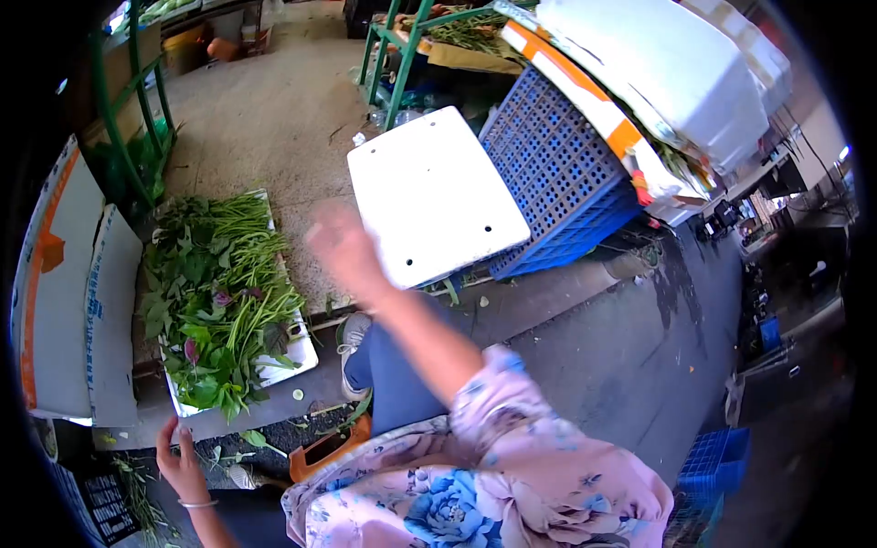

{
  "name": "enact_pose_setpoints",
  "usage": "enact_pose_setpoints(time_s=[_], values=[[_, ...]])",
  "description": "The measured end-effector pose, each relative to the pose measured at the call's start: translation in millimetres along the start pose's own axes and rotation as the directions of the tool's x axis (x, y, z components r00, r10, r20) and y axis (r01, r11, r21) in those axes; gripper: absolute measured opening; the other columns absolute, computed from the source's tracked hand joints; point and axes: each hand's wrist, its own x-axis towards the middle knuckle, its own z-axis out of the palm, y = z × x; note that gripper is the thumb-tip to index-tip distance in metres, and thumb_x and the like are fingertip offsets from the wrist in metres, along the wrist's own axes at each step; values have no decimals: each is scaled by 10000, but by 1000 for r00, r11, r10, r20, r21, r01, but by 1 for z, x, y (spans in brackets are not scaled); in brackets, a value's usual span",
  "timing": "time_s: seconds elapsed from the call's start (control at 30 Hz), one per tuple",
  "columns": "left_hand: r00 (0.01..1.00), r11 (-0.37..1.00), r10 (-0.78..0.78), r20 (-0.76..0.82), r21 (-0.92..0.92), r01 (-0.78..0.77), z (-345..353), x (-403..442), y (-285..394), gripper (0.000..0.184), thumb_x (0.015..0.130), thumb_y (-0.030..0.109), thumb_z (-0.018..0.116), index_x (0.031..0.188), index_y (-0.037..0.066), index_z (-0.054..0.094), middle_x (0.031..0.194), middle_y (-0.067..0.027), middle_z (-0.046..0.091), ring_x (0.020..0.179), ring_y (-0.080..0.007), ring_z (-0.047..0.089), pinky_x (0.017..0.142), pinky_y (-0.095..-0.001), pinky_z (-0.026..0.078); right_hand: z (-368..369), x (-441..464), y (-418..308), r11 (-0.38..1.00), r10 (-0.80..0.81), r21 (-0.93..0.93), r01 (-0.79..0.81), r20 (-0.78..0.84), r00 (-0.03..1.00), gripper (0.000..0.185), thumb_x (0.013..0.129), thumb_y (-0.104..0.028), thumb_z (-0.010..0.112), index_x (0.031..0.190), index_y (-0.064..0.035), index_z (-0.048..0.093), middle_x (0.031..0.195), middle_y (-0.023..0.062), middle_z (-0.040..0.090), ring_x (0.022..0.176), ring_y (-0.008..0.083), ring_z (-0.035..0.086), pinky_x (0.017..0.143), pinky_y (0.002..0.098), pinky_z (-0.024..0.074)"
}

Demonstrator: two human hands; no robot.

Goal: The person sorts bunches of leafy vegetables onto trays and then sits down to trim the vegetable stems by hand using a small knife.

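Note:
My left hand (pixel 183 469) is low on the left, its fingers apart and holding nothing I can see. Just above it is the near corner of a white foam tray (pixel 297 352). Leafy green stems (pixel 224 292) with a few purple leaves cover most of that tray. My right hand (pixel 343 247) is over the ground between the greens and a white foam lid (pixel 434 187), close to the lid's left edge. Motion blurs its fingers, so their pose and any contact with the lid cannot be made out.
Blue plastic crates (pixel 557 173) stand right of the lid, with white foam boxes (pixel 667 73) above. A green metal rack (pixel 406 59) is behind. A white and orange carton (pixel 59 283) stands at the left. A black crate (pixel 100 507) sits lower left.

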Motion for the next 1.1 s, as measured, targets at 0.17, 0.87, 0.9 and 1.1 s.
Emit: enact_pose_setpoints(time_s=[0.17,0.87,0.9,1.1], values=[[966,923,148,214,-380,-57,31,-9,69,174,809,64,542,967,-10,548,920,-63,579,857,-110,524,771,-221,392,-251,64,-61,435,-559,-897,-75,-334,759,217,685,-191,588,868,-74,587,885,109,572,800,274,548,715,391,408],[-113,239,796,-594,481,-844,-70,-204,176,275,771,337,513,951,139,577,977,-71,557,973,-195,473,777,-430,389,-110,3,-72,965,161,-249,-85,301,940,364,849,-254,465,1177,-98,500,887,44,587,739,84,529,644,207,421],[-68,304,809,-584,515,-801,-67,-202,162,302,760,340,487,966,138,578,928,-108,555,872,-290,529,738,-473,406,-63,3,-57,965,170,-260,-44,486,857,341,842,-237,442,1139,-96,532,885,35,593,750,91,524,651,216,407],[926,934,351,-140,123,-335,-49,-157,54,131,754,24,551,872,33,496,832,-92,529,729,-221,546,628,-313,436,192,-71,29,866,232,-475,153,655,719,245,707,-226,597,947,-190,632,800,74,627,736,239,599,677,326,468]])
